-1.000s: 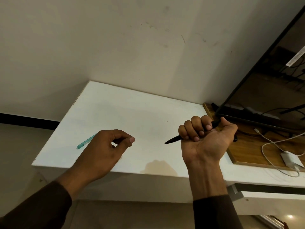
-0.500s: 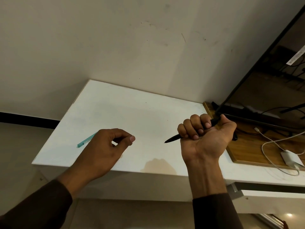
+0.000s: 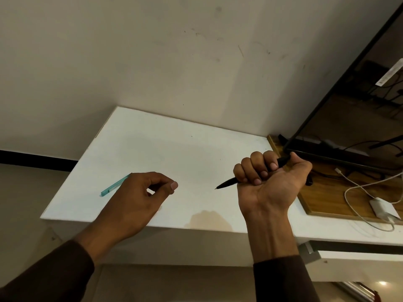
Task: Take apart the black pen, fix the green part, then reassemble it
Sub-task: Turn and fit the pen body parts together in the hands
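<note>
Nearest, two dark sleeves at the bottom edge, forearms reaching up over the front lip of the white table.

Right hand, palm toward the camera, fisted around the black pen: four fingers curled over the barrel, thumb up at the far side. Barrel long axis running from lower left to upper right, writing tip poking out to the left of the fist and aimed toward the left hand, rear end showing past the thumb. Held above the table, not touching it. Apparently whole as yet, no seam open, so probably the start of the taking-apart.

Left hand back-up, just beside the table's front-left area, thumb and forefinger drawn in to a narrow gap, nothing visible between them; contact with the table surface impossible to tell. Pen tip lying to the right of those fingertips, apart but near, so the left hand the likely one to take the front section while the right keeps the barrel steady.

Just behind the left hand, a green pen part flat on the table, its near end hidden by the knuckles, long axis slanting up to the right.

Farther right, a wooden board with a white charger and cable, then a dark screen against the wall.
</note>
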A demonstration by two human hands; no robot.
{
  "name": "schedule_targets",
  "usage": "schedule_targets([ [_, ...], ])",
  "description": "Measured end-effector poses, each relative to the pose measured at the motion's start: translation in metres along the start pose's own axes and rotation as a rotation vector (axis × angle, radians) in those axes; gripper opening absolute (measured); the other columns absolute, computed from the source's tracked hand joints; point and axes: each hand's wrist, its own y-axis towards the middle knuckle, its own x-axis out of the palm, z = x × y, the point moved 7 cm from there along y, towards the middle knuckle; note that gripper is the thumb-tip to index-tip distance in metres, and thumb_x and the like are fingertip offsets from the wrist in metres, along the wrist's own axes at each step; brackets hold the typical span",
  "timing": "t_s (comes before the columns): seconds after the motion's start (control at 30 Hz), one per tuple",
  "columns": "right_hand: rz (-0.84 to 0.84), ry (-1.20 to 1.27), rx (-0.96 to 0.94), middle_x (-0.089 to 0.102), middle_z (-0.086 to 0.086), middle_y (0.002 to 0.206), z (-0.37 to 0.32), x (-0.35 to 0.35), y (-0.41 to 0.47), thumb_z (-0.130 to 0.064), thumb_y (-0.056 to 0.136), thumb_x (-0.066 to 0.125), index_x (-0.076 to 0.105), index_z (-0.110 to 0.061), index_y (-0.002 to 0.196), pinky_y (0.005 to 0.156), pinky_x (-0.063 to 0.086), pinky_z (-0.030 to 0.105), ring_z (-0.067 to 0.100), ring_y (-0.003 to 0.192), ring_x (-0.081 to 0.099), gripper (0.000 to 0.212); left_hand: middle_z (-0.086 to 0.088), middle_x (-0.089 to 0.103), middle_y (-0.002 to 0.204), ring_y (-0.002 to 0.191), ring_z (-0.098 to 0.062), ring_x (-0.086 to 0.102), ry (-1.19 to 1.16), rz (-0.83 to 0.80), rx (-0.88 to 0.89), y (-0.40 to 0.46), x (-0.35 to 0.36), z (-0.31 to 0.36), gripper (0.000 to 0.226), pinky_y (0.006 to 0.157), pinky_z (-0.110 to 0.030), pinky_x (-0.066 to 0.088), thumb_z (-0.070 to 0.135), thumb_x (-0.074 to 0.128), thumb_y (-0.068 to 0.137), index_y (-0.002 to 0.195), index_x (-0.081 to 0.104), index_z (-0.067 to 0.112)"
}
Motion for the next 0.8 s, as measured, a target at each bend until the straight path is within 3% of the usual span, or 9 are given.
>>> schedule_targets([
  [0.3,-0.005,0.009,-0.005,0.025,-0.003,0.048,-0.002,0.001,0.000,-0.047,0.094,0.033,0.034,-0.016,0.056,0.041,0.025,0.024,0.011,0.040,0.019,0.049,0.031,0.071,0.086,0.087,0.007,0.064,0.005,-0.006,0.002,-0.001,0.001,0.001,0.018,0.060,-0.005,0.045,0.044,0.064,0.090,0.082,0.076,0.033],
  [0.53,-0.004,0.012,-0.007,0.024,-0.003,0.048,-0.002,0.001,0.000,-0.047,0.094,0.034,0.034,-0.017,0.057,0.042,0.024,0.025,0.011,0.041,0.019,0.048,0.032,0.071,0.086,0.084,0.008,0.065,0.003,-0.037,0.018,-0.003,0.006,0.005,0.017,0.066,-0.013,0.044,0.043,0.064,0.091,0.083,0.076,0.034],
  [0.7,-0.014,0.018,0.001,0.024,-0.003,0.049,-0.001,0.002,0.000,-0.049,0.094,0.034,0.034,-0.017,0.057,0.042,0.024,0.025,0.011,0.041,0.018,0.049,0.023,0.074,0.083,0.081,-0.001,0.069,0.002,-0.119,0.041,-0.008,0.015,0.010,0.015,0.064,-0.011,0.049,0.042,0.066,0.091,0.083,0.076,0.035],
  [0.8,-0.013,0.004,0.001,0.024,-0.003,0.048,-0.001,0.002,0.000,-0.047,0.093,0.033,0.033,-0.017,0.056,0.042,0.025,0.024,0.011,0.041,0.018,0.048,0.016,0.075,0.081,0.076,-0.005,0.069,-0.040,-0.165,0.046,-0.012,0.019,0.016,0.009,0.066,-0.019,0.054,0.037,0.068,0.090,0.086,0.076,0.034],
])
